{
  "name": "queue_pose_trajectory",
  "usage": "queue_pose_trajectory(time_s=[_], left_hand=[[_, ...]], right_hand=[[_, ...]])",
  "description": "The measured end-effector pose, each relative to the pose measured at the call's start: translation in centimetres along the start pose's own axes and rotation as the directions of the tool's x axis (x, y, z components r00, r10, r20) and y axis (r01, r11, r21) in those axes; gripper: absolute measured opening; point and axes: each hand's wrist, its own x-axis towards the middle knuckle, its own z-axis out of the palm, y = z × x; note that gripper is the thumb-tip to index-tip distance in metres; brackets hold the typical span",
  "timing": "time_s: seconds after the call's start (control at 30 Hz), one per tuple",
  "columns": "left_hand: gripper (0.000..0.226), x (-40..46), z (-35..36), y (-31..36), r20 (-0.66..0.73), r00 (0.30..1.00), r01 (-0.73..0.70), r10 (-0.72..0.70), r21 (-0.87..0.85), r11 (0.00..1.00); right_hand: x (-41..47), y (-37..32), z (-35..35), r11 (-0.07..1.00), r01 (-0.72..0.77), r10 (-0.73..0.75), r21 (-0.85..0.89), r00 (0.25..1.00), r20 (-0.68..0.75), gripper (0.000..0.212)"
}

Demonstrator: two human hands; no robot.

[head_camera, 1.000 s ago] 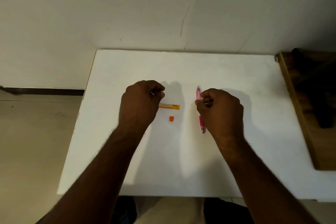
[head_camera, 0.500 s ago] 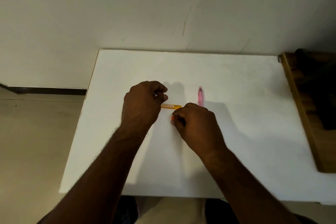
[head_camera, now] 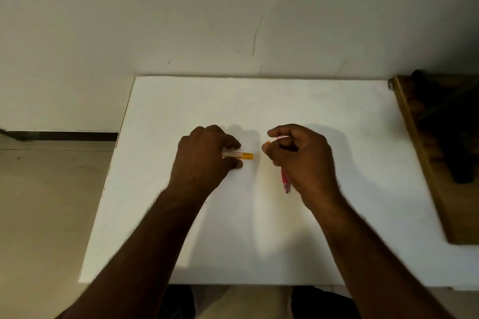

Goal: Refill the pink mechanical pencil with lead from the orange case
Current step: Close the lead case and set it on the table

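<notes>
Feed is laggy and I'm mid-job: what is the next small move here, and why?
Probably bring the right hand left to press the small orange cap, pinched at its fingertips, onto the open end of the orange case. The left hand holds the case on the white table, and the pink pencil lies under the right hand.

On white table [head_camera: 181, 228]: left hand [head_camera: 204, 160] gripping orange case [head_camera: 245, 155] between thumb and fingers, case lying flat, orange end pointing right. Right hand [head_camera: 300, 158] curled, pinching small orange cap [head_camera: 267, 142] at fingertips, near case end but apart. Pink mechanical pencil [head_camera: 285, 181] partly hidden under right hand. Wooden board [head_camera: 425, 163] at right edge.
</notes>
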Motion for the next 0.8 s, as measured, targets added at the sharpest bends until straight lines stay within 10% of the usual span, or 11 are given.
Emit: queue_pose_trajectory(time_s=[0.33,0.8], left_hand=[[0.012,0.0,0.6,0.1,-0.157,0.981,-0.13,0.114,-0.094,0.987],[0.009,-0.3,0.2,1.3,-0.316,0.917,-0.336,0.244,-0.28,0.899]], right_hand=[[0.7,-0.7,-1.2,0.824,-0.229,0.229,0.519,0.971,0.067,0.017],[0.4,-1.4,-1.2,0.81,-0.231,0.183,0.539,0.973,0.142,0.014]])
